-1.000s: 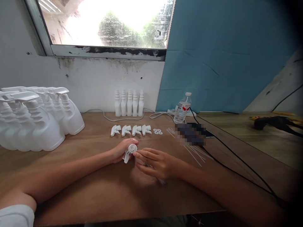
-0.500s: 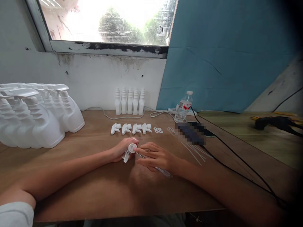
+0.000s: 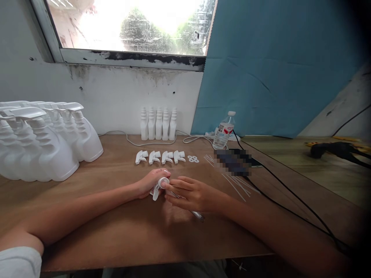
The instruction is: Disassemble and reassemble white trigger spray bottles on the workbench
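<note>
My left hand (image 3: pixel 152 181) is closed around a white trigger spray head (image 3: pixel 157 190), its round collar facing up toward me and its lever pointing down. My right hand (image 3: pixel 188 193) grips a slim screwdriver (image 3: pixel 197 215) with a metal shaft and a clear handle that sticks out below the palm. Its fingertips touch the collar's rim; the screwdriver's tip is hidden by the fingers. Just beyond my hands, several more white spray heads (image 3: pixel 167 156) lie in a row. Beside them are several small white ring washers (image 3: pixel 193 158).
White spray bottles (image 3: pixel 66 146) crowd the left side. Several slim white bottles (image 3: pixel 159 125) stand by the wall. To the right are thin white tubes (image 3: pixel 237 187), a blurred-out phone-like object (image 3: pixel 232 162), a water bottle (image 3: pixel 223 133) and black cables (image 3: pixel 290 193).
The spray head has tilted slightly in my left hand. My right hand has turned a little, and the screwdriver's handle end has swung left and slightly down.
</note>
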A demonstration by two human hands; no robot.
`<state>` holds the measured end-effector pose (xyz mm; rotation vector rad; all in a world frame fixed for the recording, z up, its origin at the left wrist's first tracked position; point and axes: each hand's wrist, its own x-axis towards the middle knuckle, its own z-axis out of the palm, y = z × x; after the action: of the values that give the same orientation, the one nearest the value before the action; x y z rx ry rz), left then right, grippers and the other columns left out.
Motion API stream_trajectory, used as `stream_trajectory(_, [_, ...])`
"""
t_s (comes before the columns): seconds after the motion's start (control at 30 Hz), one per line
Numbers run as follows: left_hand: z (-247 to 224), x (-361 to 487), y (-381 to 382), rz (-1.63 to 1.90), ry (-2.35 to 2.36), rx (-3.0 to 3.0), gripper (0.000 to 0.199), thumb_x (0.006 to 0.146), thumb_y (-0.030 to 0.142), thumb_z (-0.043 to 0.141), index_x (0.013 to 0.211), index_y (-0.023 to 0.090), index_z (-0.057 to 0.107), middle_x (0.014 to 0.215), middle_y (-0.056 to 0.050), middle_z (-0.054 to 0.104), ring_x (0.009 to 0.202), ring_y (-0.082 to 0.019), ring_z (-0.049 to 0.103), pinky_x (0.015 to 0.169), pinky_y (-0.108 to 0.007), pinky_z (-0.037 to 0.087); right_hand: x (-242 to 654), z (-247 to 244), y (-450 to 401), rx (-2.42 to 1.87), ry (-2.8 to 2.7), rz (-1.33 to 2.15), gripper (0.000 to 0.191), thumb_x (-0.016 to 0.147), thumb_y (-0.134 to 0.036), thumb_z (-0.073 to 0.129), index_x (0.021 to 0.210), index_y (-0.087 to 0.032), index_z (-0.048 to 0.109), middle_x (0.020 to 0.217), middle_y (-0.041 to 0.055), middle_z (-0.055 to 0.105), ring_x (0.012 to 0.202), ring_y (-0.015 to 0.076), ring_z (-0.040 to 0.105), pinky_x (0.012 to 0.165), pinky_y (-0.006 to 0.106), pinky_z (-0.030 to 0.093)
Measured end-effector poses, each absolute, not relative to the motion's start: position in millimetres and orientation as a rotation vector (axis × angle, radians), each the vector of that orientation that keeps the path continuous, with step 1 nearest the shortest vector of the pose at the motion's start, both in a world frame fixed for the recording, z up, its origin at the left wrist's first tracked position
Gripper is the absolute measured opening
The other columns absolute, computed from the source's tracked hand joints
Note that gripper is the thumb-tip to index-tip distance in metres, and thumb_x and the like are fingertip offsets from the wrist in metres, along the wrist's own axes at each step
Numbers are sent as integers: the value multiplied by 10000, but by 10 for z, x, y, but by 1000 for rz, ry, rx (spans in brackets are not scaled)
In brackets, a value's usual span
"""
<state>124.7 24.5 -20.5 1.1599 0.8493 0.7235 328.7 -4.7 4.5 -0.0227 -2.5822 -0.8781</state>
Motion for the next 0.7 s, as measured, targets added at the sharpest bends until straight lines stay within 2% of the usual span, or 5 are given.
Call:
stream_trajectory(0.2, [-228, 1240, 271, 680, 823, 1202, 230, 765, 392, 587, 764, 194, 470, 499, 68, 444, 300, -69, 363, 279, -170, 193, 3294, -9, -19, 103, -2515, -974, 129, 900, -167, 569, 993, -102, 632, 1260, 200, 598, 1089, 201, 600, 892, 301, 553])
stream_trajectory(0.43, [-244, 1236, 296, 643, 867, 1272, 237, 771, 414, 595, 742, 197, 506, 512, 48, 453, 316, -76, 361, 288, -180, 194, 3292, 13, -90, 51, -2554, -930, 40, 884, -159, 573, 886, -133, 604, 1231, 183, 613, 1060, 208, 618, 904, 332, 563])
stream_trajectory(0.7, [-227, 1246, 276, 621, 903, 1332, 242, 771, 425, 590, 728, 198, 517, 492, 41, 458, 312, -81, 353, 279, -186, 179, 3295, 19, -146, 21, -2585, -867, 75, 894, -160, 555, 832, -135, 588, 1207, 204, 614, 1033, 205, 616, 884, 331, 564])
